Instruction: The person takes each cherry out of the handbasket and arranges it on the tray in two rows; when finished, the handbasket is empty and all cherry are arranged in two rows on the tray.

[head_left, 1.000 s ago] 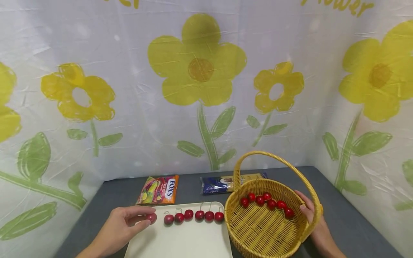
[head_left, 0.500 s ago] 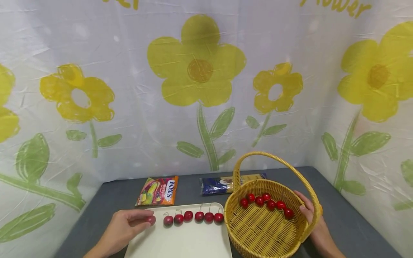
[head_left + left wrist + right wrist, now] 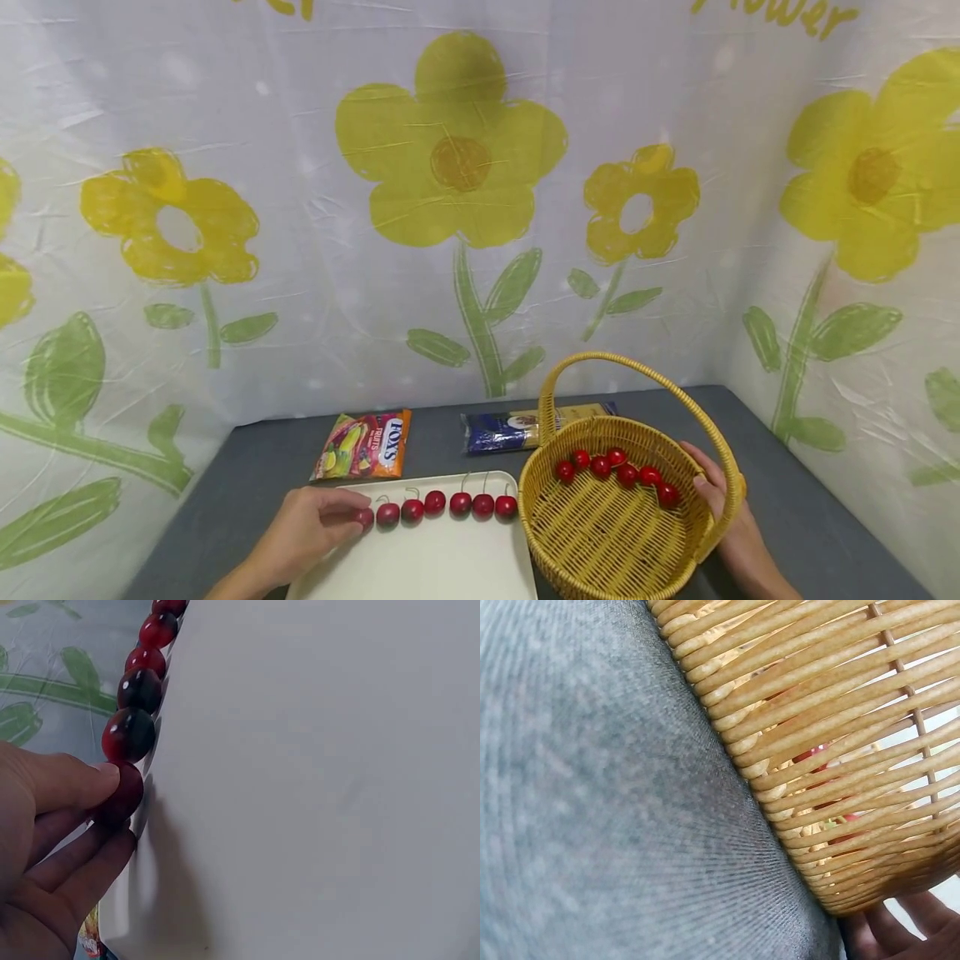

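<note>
My left hand [image 3: 303, 529] pinches a dark red cherry [image 3: 126, 796] between thumb and fingers, at the left end of a row of cherries [image 3: 412, 512]. The row runs along the far edge of a white tray [image 3: 442, 567], and several of its cherries have stems. In the left wrist view the pinched cherry touches or nearly touches its neighbour. My right hand [image 3: 742, 542] holds the right side of a yellow wicker basket [image 3: 611, 537], thumb over the rim. Several brighter red cherries [image 3: 627, 476] lie inside it. The right wrist view shows its woven wall, with fingers partly hidden behind.
Behind the tray lies a Fox's fruits candy bag [image 3: 363, 446]. A blue and yellow packet [image 3: 502, 429] lies behind the basket, partly covered by its tall handle [image 3: 637, 360]. Flower-printed cloth walls [image 3: 337, 333] enclose the dark grey table [image 3: 810, 517].
My left hand has moved slightly right with the pinched cherry, closing the gap to the row. My right hand and the basket stay in place. The head view has shifted slightly.
</note>
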`<state>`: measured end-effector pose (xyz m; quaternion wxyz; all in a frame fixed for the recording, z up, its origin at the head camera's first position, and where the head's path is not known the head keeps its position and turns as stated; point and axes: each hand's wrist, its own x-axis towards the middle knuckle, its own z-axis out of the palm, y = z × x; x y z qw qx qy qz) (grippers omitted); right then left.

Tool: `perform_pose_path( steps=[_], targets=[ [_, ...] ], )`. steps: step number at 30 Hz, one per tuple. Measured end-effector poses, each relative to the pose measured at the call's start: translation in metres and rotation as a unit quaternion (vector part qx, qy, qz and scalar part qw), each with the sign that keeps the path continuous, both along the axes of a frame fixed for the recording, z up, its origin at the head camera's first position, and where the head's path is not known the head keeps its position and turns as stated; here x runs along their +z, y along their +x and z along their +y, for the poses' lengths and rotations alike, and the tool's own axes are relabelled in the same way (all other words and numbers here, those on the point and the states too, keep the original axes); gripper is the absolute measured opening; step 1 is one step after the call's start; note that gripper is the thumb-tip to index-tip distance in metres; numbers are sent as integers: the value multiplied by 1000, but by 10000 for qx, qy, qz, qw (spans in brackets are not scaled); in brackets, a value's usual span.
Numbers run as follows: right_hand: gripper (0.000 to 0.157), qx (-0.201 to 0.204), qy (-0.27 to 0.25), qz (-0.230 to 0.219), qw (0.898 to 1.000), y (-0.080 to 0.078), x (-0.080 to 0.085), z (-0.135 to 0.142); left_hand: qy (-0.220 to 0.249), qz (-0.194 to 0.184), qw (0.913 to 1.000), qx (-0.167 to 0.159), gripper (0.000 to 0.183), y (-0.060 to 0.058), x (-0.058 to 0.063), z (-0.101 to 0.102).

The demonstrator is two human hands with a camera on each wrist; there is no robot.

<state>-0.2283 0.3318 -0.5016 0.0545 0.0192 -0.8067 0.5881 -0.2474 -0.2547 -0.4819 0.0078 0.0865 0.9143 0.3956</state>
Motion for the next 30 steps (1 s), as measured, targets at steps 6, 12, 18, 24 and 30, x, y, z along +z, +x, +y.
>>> perform_pose_path(
  steps=[6, 12, 18, 24, 30],
  targets=[
    [62, 5, 37, 54, 10000, 0, 1, 0, -10, -103, 9999, 28, 27, -1, 1, 4],
    [61, 26, -140, 135, 9998, -1, 0, 0, -52, -82, 9999, -92, 27, -3, -1, 5],
    [61, 124, -294, 131, 9994, -1, -1, 0, -125, -161, 9998, -59, 30, -3, -1, 4],
    [62, 108, -260, 72, 9996, -1, 1, -1, -204, -112, 9997, -95, 33, -1, 3, 1],
    [62, 132, -278, 52, 9995, -1, 0, -1, -312, -135, 9994, 18, 35, 1, 2, 0]
  ],
)
